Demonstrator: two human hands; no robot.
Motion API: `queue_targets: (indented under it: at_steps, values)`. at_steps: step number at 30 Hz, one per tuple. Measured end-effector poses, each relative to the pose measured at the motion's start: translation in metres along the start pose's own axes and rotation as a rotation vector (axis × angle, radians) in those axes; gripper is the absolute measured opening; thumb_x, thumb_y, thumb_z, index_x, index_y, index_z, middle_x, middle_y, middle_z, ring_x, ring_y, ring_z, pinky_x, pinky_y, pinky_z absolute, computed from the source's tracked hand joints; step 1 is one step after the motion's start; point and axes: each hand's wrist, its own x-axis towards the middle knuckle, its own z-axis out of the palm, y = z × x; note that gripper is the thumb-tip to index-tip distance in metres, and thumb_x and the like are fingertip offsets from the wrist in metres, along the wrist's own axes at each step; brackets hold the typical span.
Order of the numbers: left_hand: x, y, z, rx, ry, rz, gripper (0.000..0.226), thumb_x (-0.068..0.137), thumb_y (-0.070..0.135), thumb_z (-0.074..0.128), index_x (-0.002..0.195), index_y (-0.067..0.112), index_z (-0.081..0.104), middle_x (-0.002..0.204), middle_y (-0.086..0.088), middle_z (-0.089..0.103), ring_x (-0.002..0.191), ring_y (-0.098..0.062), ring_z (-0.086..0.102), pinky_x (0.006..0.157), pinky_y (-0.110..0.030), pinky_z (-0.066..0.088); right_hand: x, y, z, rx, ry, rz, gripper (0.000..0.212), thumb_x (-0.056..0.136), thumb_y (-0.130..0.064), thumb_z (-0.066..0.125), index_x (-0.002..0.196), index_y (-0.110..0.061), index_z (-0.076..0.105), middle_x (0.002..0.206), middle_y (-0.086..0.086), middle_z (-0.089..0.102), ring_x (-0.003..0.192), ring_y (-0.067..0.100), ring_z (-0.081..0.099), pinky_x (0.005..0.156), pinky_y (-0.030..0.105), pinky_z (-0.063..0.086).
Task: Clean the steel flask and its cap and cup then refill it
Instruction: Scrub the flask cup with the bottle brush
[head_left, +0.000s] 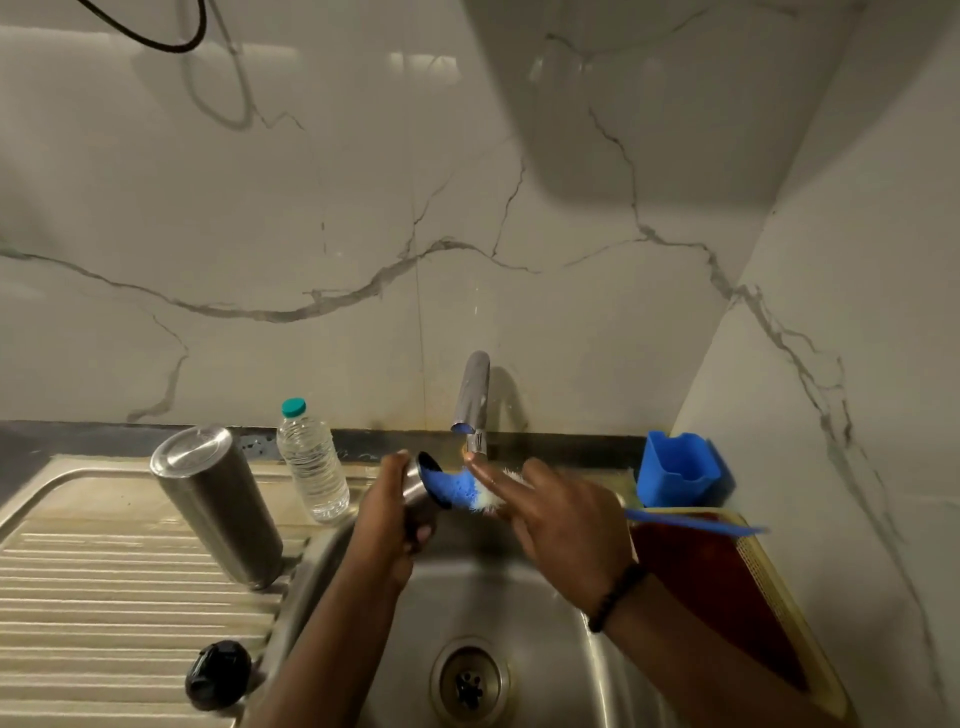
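Glossy white marble-look wall tiles (363, 208) with grey veins are seen meeting at a corner on the right. A steel sink (545, 597) with a ribbed drainboard (104, 597) is set below, dimly lit.

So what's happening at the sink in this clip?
A person is scrubbing the steel cup over the sink. The left hand grips the cup while the right hand works a blue bottle brush into its mouth, under the tap. The flask stands upside down on the drainboard, its black cap lying nearby, beside a plastic water bottle.
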Motion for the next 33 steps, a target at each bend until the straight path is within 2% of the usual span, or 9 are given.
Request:
queue_targets:
  at_steps: [5, 11, 16, 20, 24, 26, 28, 30, 33]
  values:
    - [0.0, -0.001, 0.001, -0.126, 0.091, 0.019, 0.037, 0.1, 0.045, 0.046, 0.094, 0.01, 0.055, 0.055, -0.004, 0.057, 0.035, -0.009, 0.042, 0.03, -0.016, 0.029, -0.011, -0.017, 0.007, 0.338, -0.04, 0.248, 0.059, 0.091, -0.059, 0.044, 0.144, -0.058, 0.018, 0.105, -0.012, 0.066, 0.086, 0.007, 0.062, 0.07, 0.028, 0.055]
    - [0.0, -0.009, -0.008, -0.212, 0.067, -0.023, 0.043, 0.099, 0.044, 0.048, 0.109, 0.003, 0.056, 0.071, -0.013, 0.059, 0.038, -0.012, 0.046, 0.031, -0.016, 0.031, -0.013, -0.001, -0.003, 0.728, -0.227, 0.484, 0.05, 0.088, -0.055, 0.06, 0.136, -0.047, 0.048, 0.119, -0.016, 0.066, 0.104, -0.002, 0.06, 0.087, 0.015, 0.047]
    - [0.001, -0.009, -0.01, -0.164, 0.0, 0.005, 0.044, 0.099, 0.045, 0.049, 0.11, 0.003, 0.056, 0.068, -0.011, 0.061, 0.041, -0.011, 0.045, 0.031, -0.018, 0.033, -0.01, 0.014, -0.01, 0.569, -0.15, 0.284, 0.053, 0.09, -0.061, 0.053, 0.141, -0.052, 0.039, 0.111, -0.017, 0.068, 0.094, -0.001, 0.063, 0.08, 0.022, 0.054]
    - [0.001, -0.005, -0.009, -0.048, -0.008, 0.018, 0.045, 0.101, 0.045, 0.045, 0.112, 0.004, 0.057, 0.071, -0.015, 0.062, 0.041, -0.01, 0.042, 0.033, -0.017, 0.03, -0.008, 0.014, -0.006, 0.021, -0.011, -0.056, 0.076, 0.081, -0.029, 0.074, 0.147, -0.039, 0.037, 0.081, -0.004, 0.054, 0.062, 0.01, 0.049, 0.046, 0.025, 0.042]
    - [0.002, -0.004, -0.011, 0.091, 0.036, 0.068, 0.045, 0.099, 0.045, 0.05, 0.114, 0.004, 0.06, 0.09, -0.022, 0.063, 0.05, -0.011, 0.054, 0.04, -0.02, 0.039, -0.013, 0.016, 0.006, -0.009, -0.048, -0.042, 0.085, 0.079, -0.024, 0.077, 0.148, -0.042, 0.032, 0.089, -0.007, 0.06, 0.071, 0.011, 0.056, 0.054, 0.026, 0.046]
    - [0.0, -0.006, -0.014, 0.142, 0.04, 0.073, 0.039, 0.098, 0.043, 0.052, 0.114, 0.009, 0.061, 0.099, -0.022, 0.067, 0.069, -0.021, 0.063, 0.056, -0.027, 0.048, -0.014, 0.02, 0.005, 0.251, -0.242, 0.01, 0.066, 0.091, -0.048, 0.059, 0.146, -0.052, 0.023, 0.112, -0.012, 0.066, 0.095, 0.005, 0.062, 0.078, 0.028, 0.055]
    - [-0.003, -0.009, -0.016, 0.153, 0.017, 0.052, 0.037, 0.097, 0.043, 0.053, 0.114, 0.011, 0.062, 0.101, -0.02, 0.071, 0.087, -0.034, 0.068, 0.073, -0.038, 0.052, -0.011, 0.029, -0.001, 0.662, -0.512, 0.166, 0.054, 0.088, -0.06, 0.055, 0.139, -0.05, 0.042, 0.12, -0.012, 0.067, 0.104, 0.002, 0.062, 0.091, 0.031, 0.053]
    - [-0.006, -0.01, -0.014, 0.108, -0.067, 0.043, 0.042, 0.098, 0.042, 0.05, 0.111, 0.003, 0.061, 0.082, -0.014, 0.072, 0.066, -0.025, 0.066, 0.057, -0.031, 0.05, -0.007, 0.036, -0.009, 1.014, -0.705, 0.31, 0.042, 0.085, -0.058, 0.062, 0.123, -0.039, 0.061, 0.102, -0.003, 0.071, 0.085, 0.008, 0.065, 0.077, 0.032, 0.057]
    - [-0.006, -0.008, -0.008, -0.002, -0.137, 0.022, 0.048, 0.097, 0.044, 0.048, 0.101, -0.001, 0.061, 0.059, -0.007, 0.06, 0.039, -0.009, 0.044, 0.033, -0.017, 0.032, -0.009, 0.04, -0.015, 1.282, -0.735, 0.44, 0.031, 0.09, -0.045, 0.063, 0.116, -0.03, 0.065, 0.083, 0.012, 0.063, 0.062, 0.013, 0.054, 0.052, 0.027, 0.043]
